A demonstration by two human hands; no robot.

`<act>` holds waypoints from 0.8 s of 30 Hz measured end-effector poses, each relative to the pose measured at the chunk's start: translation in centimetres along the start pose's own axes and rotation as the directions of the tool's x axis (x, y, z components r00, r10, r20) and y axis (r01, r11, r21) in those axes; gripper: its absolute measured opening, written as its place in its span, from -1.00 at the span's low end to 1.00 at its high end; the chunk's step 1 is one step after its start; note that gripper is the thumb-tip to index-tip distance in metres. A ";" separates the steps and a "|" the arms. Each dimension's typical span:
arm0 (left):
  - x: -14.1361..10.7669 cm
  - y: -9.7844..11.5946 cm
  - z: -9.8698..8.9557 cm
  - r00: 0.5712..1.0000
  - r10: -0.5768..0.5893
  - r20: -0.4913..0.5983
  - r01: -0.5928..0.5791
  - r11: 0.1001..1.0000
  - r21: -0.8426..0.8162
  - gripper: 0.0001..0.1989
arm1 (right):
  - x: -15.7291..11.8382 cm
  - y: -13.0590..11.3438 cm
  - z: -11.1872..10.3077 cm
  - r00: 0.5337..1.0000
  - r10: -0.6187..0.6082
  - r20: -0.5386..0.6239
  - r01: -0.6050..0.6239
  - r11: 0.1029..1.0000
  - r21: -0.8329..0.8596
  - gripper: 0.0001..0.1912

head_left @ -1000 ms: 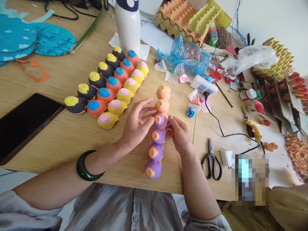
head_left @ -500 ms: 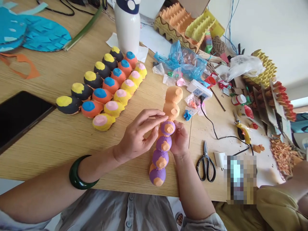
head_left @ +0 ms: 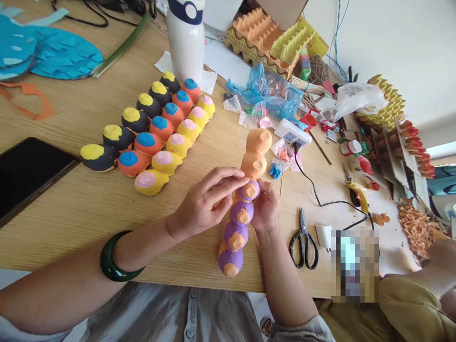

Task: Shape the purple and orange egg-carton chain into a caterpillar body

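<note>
My right hand grips an egg-carton strip from behind and the right side, its fingers partly hidden by it. The strip is a row of rounded orange cups held upright above the table. Its lower cups wear purple clay around bare orange tops; the two upper cups are uncovered. My left hand has its fingers stretched out, and the fingertips touch the strip at the uppermost purple cup. To the left lie three finished-looking strips: black with yellow tops, orange with blue tops, yellow with pink tops.
Black-handled scissors lie right of my right arm. A power strip trails a black cord. Clay bags, a white bottle, a phone and egg trays surround the work. Another person's sleeve is at right.
The view has shifted slightly left-to-right, so table items sit a little further left. The strip's top leans slightly more to the right; both hands keep nearly the same pose on it.
</note>
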State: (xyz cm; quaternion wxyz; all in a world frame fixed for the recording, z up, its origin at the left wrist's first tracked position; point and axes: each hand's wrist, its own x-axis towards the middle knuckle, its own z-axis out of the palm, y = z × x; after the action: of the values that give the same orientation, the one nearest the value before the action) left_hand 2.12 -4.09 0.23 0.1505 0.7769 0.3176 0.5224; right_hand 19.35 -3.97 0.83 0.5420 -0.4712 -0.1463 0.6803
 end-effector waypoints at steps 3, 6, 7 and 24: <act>-0.3 -0.3 0.1 1.000 0.017 0.007 -0.016 0.999 -0.029 -0.45 | 0.1 0.0 -0.1 1.000 -0.012 0.004 0.012 1.000 0.020 -0.89; -0.5 -0.4 0.3 0.999 0.032 0.030 -0.031 0.999 -0.024 -0.44 | 0.2 0.0 -0.2 1.000 -0.006 0.011 0.006 0.999 0.037 -0.92; -0.5 -0.4 0.3 0.998 0.041 0.044 -0.041 0.999 -0.010 -0.45 | 0.2 0.0 -0.2 1.000 -0.001 0.018 0.000 0.999 0.040 -0.91; 0.5 0.5 -0.1 0.970 -0.229 -0.084 0.217 0.967 -0.135 -0.73 | 0.3 0.3 -0.3 0.998 -0.024 0.059 0.028 0.997 -0.072 -0.82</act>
State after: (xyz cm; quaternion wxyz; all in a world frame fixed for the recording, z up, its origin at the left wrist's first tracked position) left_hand 2.29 -4.17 0.90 0.2408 0.6983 0.3767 0.5590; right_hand 19.47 -3.94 0.35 0.5287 -0.4688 -0.1927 0.6809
